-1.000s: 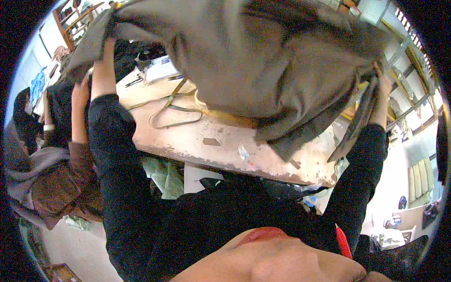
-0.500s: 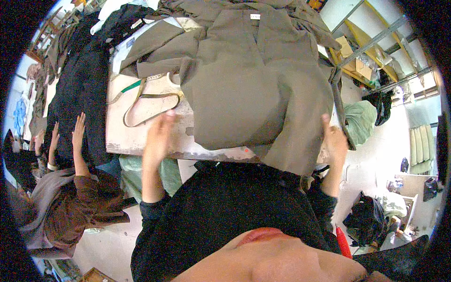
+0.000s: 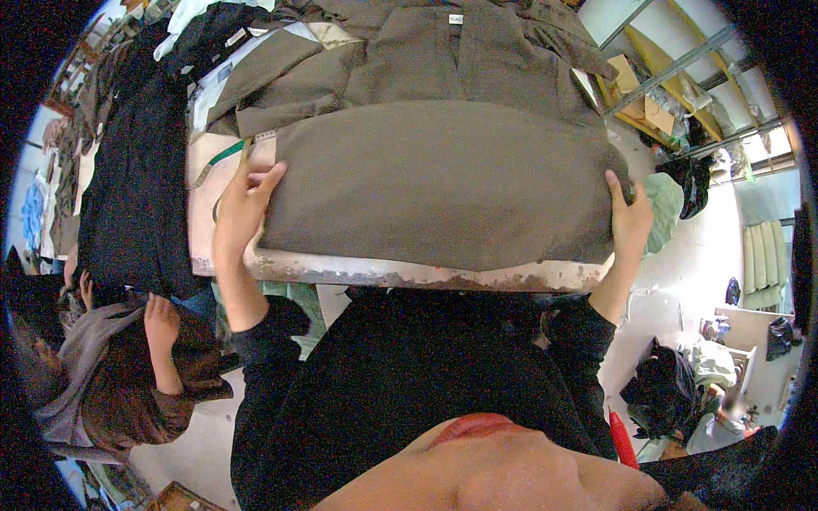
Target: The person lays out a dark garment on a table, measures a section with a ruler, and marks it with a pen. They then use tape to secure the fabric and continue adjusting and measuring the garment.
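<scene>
A brown-grey garment (image 3: 439, 179) lies spread across the worktable (image 3: 201, 234), its wide lower part smooth and its upper part layered, with a small white label near the top. My left hand (image 3: 247, 204) is at the garment's left edge, fingers apart, thumb against the cloth. My right hand (image 3: 629, 209) is at the right edge, index finger extended and the other fingers loosely bent, touching the cloth. Left of the garment a tape measure (image 3: 226, 153), green in part, lies on the tabletop, partly hidden by my left hand.
Black garments (image 3: 132, 179) are heaped at the left, where a co-worker's hand (image 3: 162, 319) is raised beside them. Metal shelving with cardboard boxes (image 3: 659, 119) stands at the upper right, a green bundle (image 3: 660, 213) below it. Another person (image 3: 716, 430) is at the lower right.
The garment, lifted high a second ago, now lies flat and smoother. My hands came down, then moved up along its side edges. The co-worker's hands have lowered.
</scene>
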`<state>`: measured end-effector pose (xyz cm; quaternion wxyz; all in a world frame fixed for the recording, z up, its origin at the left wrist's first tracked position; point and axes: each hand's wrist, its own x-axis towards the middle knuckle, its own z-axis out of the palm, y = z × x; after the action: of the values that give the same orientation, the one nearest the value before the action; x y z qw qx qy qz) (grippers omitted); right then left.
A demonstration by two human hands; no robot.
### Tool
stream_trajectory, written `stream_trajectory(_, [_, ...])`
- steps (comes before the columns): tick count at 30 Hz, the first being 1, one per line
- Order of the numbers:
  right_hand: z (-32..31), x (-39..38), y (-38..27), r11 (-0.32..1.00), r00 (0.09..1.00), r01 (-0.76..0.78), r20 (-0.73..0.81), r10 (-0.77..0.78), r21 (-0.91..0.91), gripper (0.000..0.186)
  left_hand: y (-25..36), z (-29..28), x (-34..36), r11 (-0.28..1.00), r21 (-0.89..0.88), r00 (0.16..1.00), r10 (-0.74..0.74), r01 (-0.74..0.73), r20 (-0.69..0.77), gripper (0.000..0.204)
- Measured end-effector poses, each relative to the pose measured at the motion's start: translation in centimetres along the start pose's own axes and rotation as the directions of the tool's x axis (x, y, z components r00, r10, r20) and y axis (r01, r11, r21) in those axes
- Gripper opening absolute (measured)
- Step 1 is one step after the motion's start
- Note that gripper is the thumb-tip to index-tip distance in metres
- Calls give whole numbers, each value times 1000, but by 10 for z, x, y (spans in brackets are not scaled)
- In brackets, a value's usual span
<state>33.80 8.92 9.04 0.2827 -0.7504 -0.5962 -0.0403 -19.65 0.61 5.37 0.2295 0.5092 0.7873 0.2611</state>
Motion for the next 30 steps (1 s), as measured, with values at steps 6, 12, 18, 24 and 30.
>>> stream_trajectory(6, [-11, -80, -41, 952, 958, 284, 11, -286, 112, 52, 59, 17, -96, 937, -14, 918, 338, -349, -208, 25])
stream_trajectory(12, [60, -128, -78, 858, 776, 513, 413, -477, 25, 61, 77, 101, -73, 669, 494, 823, 530, -555, 205, 62])
stream_trajectory(18, [72, -100, 0, 944, 934, 265, 295, -201, -197, 55, 16, 71, -32, 684, 439, 812, 520, -582, 266, 72])
stream_trajectory(24, [76, -103, 9, 940, 936, 303, 237, -261, -158, 53, 14, 74, -31, 684, 391, 786, 564, -616, 253, 71])
stream_trajectory(30, [62, -94, -1, 934, 883, 351, 353, -309, -61, 53, 8, 70, -53, 717, 403, 822, 498, -569, 276, 74])
